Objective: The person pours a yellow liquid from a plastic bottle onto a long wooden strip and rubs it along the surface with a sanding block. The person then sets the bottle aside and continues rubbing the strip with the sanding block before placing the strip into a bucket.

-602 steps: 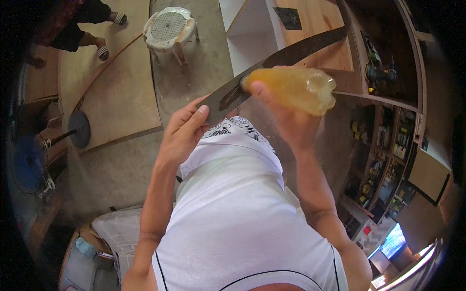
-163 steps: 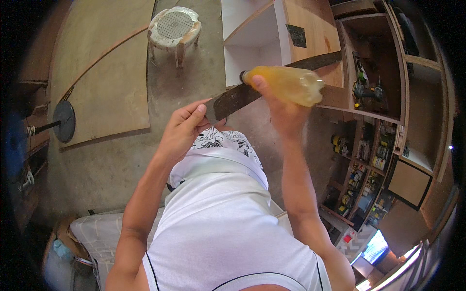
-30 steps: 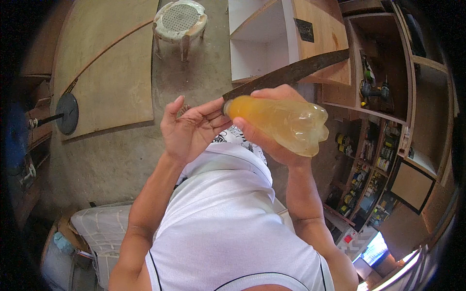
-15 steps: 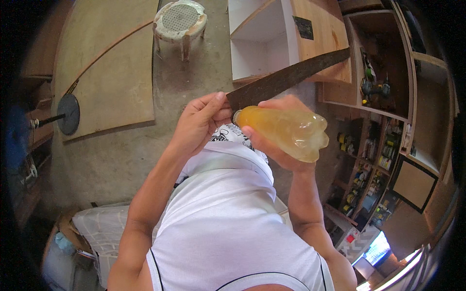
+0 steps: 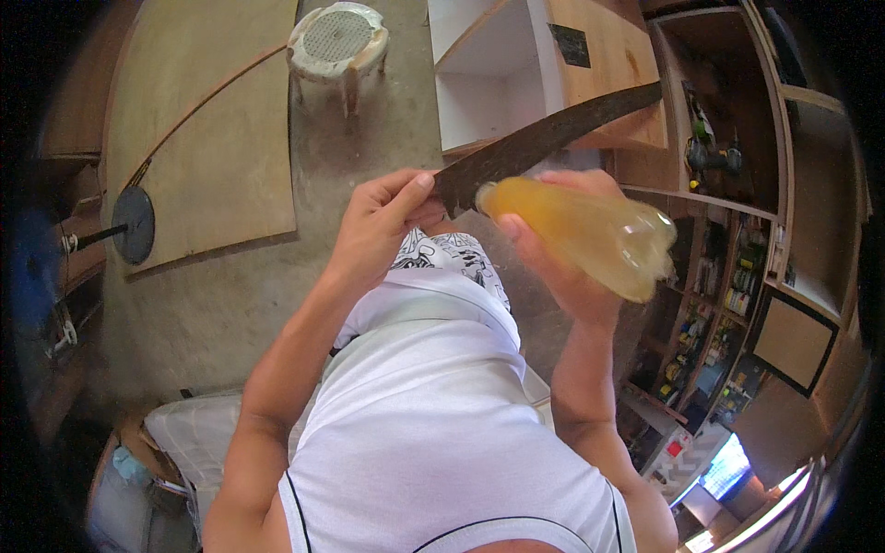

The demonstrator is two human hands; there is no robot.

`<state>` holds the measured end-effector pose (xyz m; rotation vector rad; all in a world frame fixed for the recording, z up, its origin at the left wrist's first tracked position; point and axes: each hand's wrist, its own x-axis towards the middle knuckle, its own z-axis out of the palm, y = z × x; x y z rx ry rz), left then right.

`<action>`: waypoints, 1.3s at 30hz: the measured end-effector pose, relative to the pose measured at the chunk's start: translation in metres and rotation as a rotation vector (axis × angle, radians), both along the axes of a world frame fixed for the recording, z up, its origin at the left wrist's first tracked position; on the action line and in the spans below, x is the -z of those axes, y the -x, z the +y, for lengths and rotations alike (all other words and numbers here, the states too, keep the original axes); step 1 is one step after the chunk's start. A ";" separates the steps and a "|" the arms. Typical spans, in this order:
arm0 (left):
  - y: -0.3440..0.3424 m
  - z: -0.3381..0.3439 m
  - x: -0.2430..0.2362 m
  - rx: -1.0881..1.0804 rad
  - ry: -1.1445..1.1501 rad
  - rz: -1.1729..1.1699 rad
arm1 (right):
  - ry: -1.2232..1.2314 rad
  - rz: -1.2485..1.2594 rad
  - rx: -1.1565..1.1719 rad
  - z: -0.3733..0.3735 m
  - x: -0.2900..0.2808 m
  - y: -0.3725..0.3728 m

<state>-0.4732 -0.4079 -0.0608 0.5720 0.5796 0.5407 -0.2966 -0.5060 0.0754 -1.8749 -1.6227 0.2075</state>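
A long, dark, rusty metal blade (image 5: 553,127) slants from the middle up to the right; I cannot tell what tool it belongs to. My left hand (image 5: 385,217) pinches its near end between thumb and fingers. In my right hand (image 5: 572,253) is a clear plastic bottle (image 5: 590,230) of cloudy yellow liquid, fingers closed around it. The bottle lies tilted, its mouth pointing left toward the blade's lower edge and its base to the right. Whether the mouth touches the blade I cannot tell.
A worn white stool (image 5: 338,41) stands ahead on the concrete floor, beside a large wooden board (image 5: 212,138). A white-lined wooden cabinet (image 5: 493,101) stands beyond the blade. At right, a wooden compartment holds a power drill (image 5: 714,158), with shelves (image 5: 701,323) of small items below.
My right hand has carried the bottle to the right, moving its mouth away from the blade's near end. My left hand keeps its pinch on the blade, nearly still.
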 end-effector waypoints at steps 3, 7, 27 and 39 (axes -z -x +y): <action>-0.003 -0.004 -0.011 -0.022 0.035 0.033 | 0.010 0.250 0.030 0.006 0.016 0.005; 0.001 -0.001 0.003 0.030 0.026 0.003 | 0.027 0.213 -0.034 -0.002 0.021 0.006; -0.003 0.012 0.011 0.033 0.068 -0.018 | 0.114 0.202 -0.159 -0.006 0.013 0.001; 0.001 0.019 0.006 0.048 0.044 0.038 | 0.003 0.280 0.106 -0.008 0.032 0.004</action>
